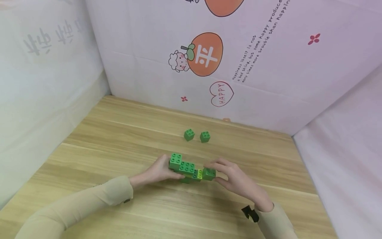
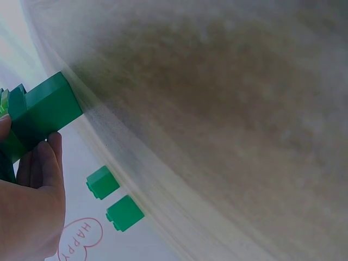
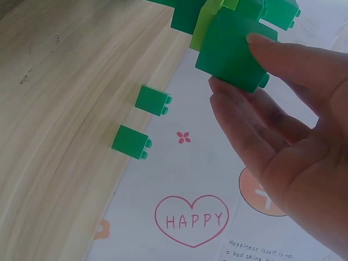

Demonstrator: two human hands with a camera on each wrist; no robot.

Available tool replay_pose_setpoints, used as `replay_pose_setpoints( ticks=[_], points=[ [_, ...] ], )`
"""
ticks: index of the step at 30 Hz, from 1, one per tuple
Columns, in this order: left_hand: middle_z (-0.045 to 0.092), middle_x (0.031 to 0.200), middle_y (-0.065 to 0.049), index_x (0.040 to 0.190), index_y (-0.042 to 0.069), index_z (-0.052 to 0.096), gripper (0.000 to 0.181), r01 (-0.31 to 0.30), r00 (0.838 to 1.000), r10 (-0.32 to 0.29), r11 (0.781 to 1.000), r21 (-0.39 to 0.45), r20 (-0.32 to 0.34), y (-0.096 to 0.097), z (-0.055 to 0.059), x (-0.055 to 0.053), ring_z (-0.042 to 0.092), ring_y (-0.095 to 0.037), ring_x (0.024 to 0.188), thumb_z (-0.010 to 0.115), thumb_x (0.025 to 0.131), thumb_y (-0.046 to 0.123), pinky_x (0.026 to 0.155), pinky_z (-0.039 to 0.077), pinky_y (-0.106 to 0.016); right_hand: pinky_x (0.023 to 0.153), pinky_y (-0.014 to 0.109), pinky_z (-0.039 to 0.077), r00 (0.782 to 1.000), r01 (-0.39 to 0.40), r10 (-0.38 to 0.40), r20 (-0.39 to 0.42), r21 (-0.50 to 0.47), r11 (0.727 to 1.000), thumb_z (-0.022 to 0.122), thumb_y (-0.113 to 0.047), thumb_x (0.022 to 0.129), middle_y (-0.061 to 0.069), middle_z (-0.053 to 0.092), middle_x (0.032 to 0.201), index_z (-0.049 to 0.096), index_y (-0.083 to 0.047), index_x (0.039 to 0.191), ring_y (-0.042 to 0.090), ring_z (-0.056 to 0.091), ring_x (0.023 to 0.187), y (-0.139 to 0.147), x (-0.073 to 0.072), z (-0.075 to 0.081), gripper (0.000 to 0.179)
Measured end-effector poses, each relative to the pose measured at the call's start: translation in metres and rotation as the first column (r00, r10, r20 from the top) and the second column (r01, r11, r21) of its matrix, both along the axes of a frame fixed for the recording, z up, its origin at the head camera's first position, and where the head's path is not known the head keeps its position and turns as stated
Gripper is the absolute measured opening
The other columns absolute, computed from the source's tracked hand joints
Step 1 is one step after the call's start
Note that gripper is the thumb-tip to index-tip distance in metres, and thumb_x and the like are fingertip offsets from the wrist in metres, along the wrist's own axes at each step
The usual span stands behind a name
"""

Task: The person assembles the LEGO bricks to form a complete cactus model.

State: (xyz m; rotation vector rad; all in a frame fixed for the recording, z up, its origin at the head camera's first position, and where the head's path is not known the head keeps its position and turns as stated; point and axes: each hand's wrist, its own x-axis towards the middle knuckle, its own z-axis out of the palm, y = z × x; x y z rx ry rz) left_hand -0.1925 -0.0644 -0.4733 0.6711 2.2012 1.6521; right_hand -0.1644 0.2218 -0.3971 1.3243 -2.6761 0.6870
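Our right hand is half closed, the right hand [image 1: 237, 177] pinching the green end block [image 1: 209, 174] with the thumb on one side and fingertips on the other; held by its sides, its studs show, and we judge the grip light. Our left hand [image 1: 158, 170] is curled round the opposite end of the build [image 1: 187, 170], thumb on the near side, fingers behind, probably to steady it while the right fingers handle the end block. Just inward of the right fingertips, the end block lies against the lime block [image 1: 200, 174]; whether they are locked together we cannot tell. From there the build steps up to the top block [image 1: 175, 161] beside the left fingers. We cannot tell whether its underside touches the table [image 1: 134, 132]. Beyond both sets of fingers, well apart, one loose block [image 1: 189, 135] and a second loose block [image 1: 205, 137] stand near the cloth [image 1: 262, 109], perhaps to leave the hands room.
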Motion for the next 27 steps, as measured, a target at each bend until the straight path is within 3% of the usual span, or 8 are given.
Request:
replay_pose_setpoints(
  ticks=[8,12,19,27],
  points=[
    [0.076,0.111,-0.005,0.115,0.012,0.069,0.043,0.005,1.0,-0.005,1.0,0.008,-0.002,-0.0002,0.0009,0.0018,0.073,-0.015,0.102,0.084,0.075,0.012,0.092,0.057,-0.018,0.089,0.03,0.061,1.0,-0.01,0.01,0.004,0.01,1.0,0.079,0.002,0.076,0.004,0.069,0.118,0.066,-0.008,0.124,0.019,0.068,0.106,-0.0002,-0.001,0.0024,0.051],
    [0.076,0.11,-0.007,0.114,0.01,0.07,0.041,0.008,1.0,-0.008,1.0,0.018,-0.005,-0.0006,0.001,0.0026,0.073,-0.016,0.1,0.084,0.075,0.01,0.091,0.057,-0.018,0.081,0.026,0.063,0.999,0.003,-0.002,0.039,-0.022,1.0,0.079,0.004,0.075,0.006,0.068,0.117,0.065,-0.006,0.124,0.02,0.069,0.101,0.0005,-0.0011,0.0029,0.052],
    [0.076,0.109,-0.007,0.114,0.01,0.07,0.04,0.012,1.0,-0.011,1.0,0.014,-0.015,-0.0007,0.0017,0.0032,0.074,-0.015,0.099,0.083,0.076,0.01,0.09,0.057,-0.017,0.068,0.023,0.063,0.993,0.079,-0.072,0.088,-0.074,0.994,0.08,0.001,0.075,0.012,0.069,0.115,0.063,0.0,0.12,0.021,0.07,0.09,0.0007,-0.0003,0.0013,0.048],
    [0.077,0.108,-0.007,0.113,0.011,0.07,0.04,0.009,1.0,-0.009,1.0,0.009,-0.011,-0.0007,0.0026,0.0028,0.074,-0.015,0.099,0.084,0.075,0.01,0.089,0.058,-0.017,0.065,0.015,0.06,0.976,0.174,-0.168,0.138,-0.033,0.984,0.081,-0.01,0.079,0.008,0.07,0.104,0.064,-0.002,0.112,0.014,0.068,0.078,-0.0056,0.0003,0.0009,0.038]
  ],
)
